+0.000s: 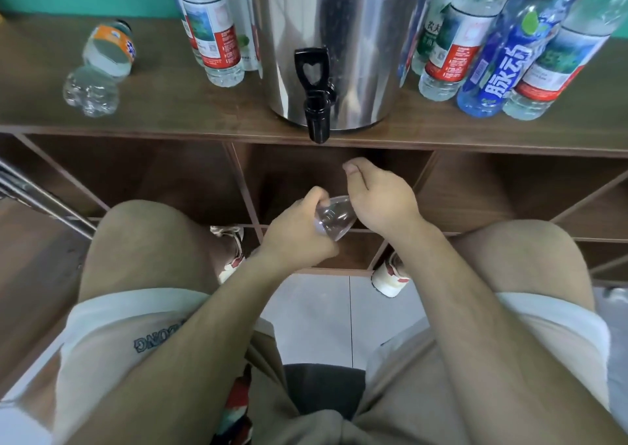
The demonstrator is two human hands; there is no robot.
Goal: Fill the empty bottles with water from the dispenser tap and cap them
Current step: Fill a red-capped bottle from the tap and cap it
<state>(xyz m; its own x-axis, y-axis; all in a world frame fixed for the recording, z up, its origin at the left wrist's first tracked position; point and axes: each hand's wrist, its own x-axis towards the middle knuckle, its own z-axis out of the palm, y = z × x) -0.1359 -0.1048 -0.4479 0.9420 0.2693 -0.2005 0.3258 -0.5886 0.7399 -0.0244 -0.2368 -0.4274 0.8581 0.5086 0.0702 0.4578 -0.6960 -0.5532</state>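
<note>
- Brown bench (170, 111) runs the full width, with open cubbies underneath. A person sits facing it, knees either side of the hands.
- Steel water dispenser (339, 20) stands mid-bench at the front edge.
- A cluster of labelled water bottles (452, 47) stands right of the dispenser, leaning together. The blue bottle (499, 71) is among them, near the front.
- A smaller group of red-and-white-label bottles (214, 33) stands just left of the dispenser.
- Right hand (380, 196): fingers curled in, thumb tip against the forefinger. Can't tell if anything is pinched there. The heel of the hand sits right beside the bottle's upper end.
- Left hand (295, 230): fingers wrapped round the clear bottle, gripping from the left.
- An orange-label bottle (105, 54) lies on its side at the bench's far left, base toward the front edge, well apart from the rest.
- Black tap (316, 105) has its spout overhanging the bench edge and its handle upright.
- Clear empty bottle (334, 220) is held between the hands, tilted, in front of the cubbies. It sits below the tap and well clear of the spout.
</note>
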